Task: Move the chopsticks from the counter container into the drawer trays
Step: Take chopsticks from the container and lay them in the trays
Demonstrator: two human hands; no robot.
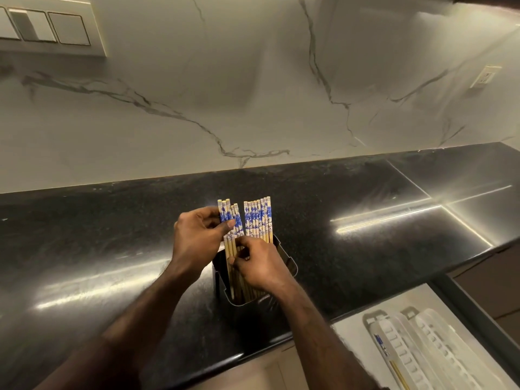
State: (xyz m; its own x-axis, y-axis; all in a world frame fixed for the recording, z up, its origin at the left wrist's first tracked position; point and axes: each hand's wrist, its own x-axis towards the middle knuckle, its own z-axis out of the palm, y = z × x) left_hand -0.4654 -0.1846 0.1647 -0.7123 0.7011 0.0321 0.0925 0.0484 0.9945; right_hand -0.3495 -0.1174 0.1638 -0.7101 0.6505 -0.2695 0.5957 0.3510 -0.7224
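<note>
Blue-and-white patterned bamboo chopsticks (257, 218) mostly remain in your black container (284, 263), centre frame; left hand (197, 235) and right hand (261, 266) each pinch some; one chopstick (394, 367) lies in the white drawer trays (439, 350), lower right.

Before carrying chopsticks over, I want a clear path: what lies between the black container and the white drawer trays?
Head view: only bare black counter between black container and white drawer trays.

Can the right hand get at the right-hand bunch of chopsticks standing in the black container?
Probably yes. The right hand is already over the black container, pinching shafts beside the right-hand bunch, whose tops stand free with nothing over them. The left hand holds only the left bunch.
</note>
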